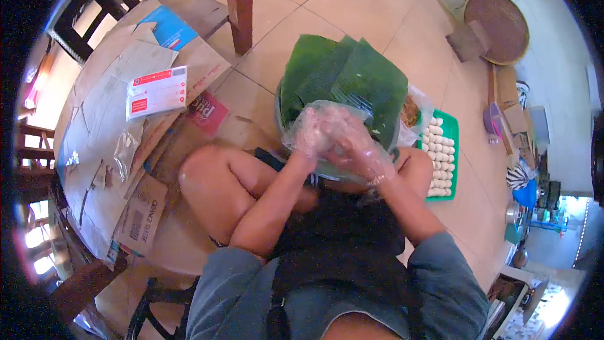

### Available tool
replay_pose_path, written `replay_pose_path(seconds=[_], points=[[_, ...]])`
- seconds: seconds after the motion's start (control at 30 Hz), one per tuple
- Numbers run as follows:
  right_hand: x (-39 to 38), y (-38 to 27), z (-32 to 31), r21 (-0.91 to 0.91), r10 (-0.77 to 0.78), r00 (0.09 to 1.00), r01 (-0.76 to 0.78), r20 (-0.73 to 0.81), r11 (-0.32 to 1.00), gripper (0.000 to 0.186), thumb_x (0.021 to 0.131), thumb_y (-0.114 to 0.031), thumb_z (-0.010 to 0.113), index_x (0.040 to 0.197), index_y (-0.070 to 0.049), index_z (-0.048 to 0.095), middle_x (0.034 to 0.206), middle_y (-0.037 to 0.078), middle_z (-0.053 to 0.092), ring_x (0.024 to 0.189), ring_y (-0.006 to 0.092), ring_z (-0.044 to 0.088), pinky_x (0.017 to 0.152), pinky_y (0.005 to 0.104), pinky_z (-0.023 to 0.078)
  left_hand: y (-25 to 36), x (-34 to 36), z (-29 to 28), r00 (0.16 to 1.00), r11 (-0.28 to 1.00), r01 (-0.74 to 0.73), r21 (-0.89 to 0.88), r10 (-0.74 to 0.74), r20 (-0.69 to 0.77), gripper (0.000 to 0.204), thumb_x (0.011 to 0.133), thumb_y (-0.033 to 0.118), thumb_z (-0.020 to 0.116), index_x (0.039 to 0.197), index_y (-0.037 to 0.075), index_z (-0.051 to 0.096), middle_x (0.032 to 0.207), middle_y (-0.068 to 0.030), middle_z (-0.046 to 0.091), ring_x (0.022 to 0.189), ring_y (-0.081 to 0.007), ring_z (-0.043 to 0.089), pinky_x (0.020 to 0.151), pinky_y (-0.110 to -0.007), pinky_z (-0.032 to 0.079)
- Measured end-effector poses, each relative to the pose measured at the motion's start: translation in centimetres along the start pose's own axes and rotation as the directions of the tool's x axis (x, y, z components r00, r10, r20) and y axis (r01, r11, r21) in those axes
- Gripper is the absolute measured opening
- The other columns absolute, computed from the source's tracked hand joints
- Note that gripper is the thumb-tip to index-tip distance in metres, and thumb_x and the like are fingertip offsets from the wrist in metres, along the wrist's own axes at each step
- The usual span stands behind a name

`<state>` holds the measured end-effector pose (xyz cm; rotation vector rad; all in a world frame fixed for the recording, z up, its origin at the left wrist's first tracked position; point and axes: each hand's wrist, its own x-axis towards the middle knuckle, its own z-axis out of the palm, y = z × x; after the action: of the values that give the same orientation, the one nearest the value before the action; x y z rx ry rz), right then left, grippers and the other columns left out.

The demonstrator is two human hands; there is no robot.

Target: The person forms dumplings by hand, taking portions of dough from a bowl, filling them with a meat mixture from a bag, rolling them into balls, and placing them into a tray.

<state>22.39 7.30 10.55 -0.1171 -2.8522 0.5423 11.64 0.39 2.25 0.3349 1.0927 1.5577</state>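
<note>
Both my hands wear clear plastic gloves and meet over a round basin (277, 108) in front of my crossed legs. My left hand (307, 131) is closed, its fingers pressed against the other hand. My right hand (353, 143) curls in beside it, also closed. Whatever lies between them is hidden by fingers and crinkled plastic. Large green banana leaves (370, 85) spread over the basin just beyond my hands. To the right, an orange-brown shredded filling (410, 113) sits in clear plastic. Beside it, pale dough balls (439, 157) stand in rows on a green tray (450, 121).
On my left is a table covered with flattened cardboard (104, 101), with a white and red packet (156, 93) on top. A wooden post (240, 6) rises ahead. A round woven tray (497, 28) leans at the far right wall, near a purple container (492, 121).
</note>
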Motion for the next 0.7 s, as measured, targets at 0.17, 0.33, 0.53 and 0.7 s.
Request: replay_pose_path(seconds=[0.17, 0.33, 0.53, 0.7], points=[[0.2, 0.1, 0.1, 0.213, 0.05, 0.999, -0.047, -0.011, 0.976, 0.058, 0.075, -0.024, 0.067, 0.126, -0.008, 0.043, 0.131, 0.015, 0.041, 0.124, 0.0346, 0.034, 0.105, 0.0433, 0.024, -1.8, 0.5, -1.1, 0.981, 0.793, -0.134, 0.595, 0.193, -0.036, 0.055, 0.093, 0.049, 0.027, 0.112, 0.006, 0.054, 0.111, -0.0094, 0.057, 0.099, -0.0239, 0.055, 0.089, -0.037, 0.042], [-0.9, -2.2, 0.2, 0.796, 0.429, 0.902, -0.224, -0.049, 0.562, 0.074, 0.078, -0.039, 0.063, 0.134, -0.004, 0.031, 0.135, 0.017, 0.036, 0.127, 0.0324, 0.031, 0.104, 0.0382, 0.024, -0.1, 0.6, -0.2, 0.997, 0.86, -0.046, -0.507, 0.069, 0.027, 0.071, 0.087, 0.06, 0.027, 0.12, 0.0, 0.047, 0.117, -0.0116, 0.054, 0.107, -0.0251, 0.051, 0.094, -0.039, 0.039], [-0.5, -2.1, 2.8, 0.37, 0.426, 0.904, -0.385, -0.031, 0.845, 0.061, 0.087, -0.04, 0.048, 0.134, -0.004, 0.032, 0.139, 0.014, 0.03, 0.13, 0.0273, 0.024, 0.108, 0.0344, 0.014, 0.2, -1.5, 0.3, 0.992, 0.78, 0.12, -0.615, -0.065, 0.11, 0.072, 0.087, 0.061, 0.025, 0.124, 0.002, 0.042, 0.115, -0.0158, 0.054, 0.1, -0.0285, 0.056, 0.089, -0.041, 0.044], [-1.6, 0.1, -1.5, 0.297, 0.214, 0.957, -0.15, -0.196, 0.943, 0.052, 0.079, -0.024, 0.063, 0.125, -0.008, 0.045, 0.125, 0.016, 0.045, 0.115, 0.0334, 0.043, 0.1, 0.039, 0.032, -1.3, 0.2, 0.5, 0.991, 0.792, 0.131, -0.596, -0.097, 0.09, 0.059, 0.085, 0.059, 0.037, 0.113, 0.009, 0.051, 0.107, -0.0078, 0.058, 0.094, -0.0221, 0.057, 0.077, -0.037, 0.049]])
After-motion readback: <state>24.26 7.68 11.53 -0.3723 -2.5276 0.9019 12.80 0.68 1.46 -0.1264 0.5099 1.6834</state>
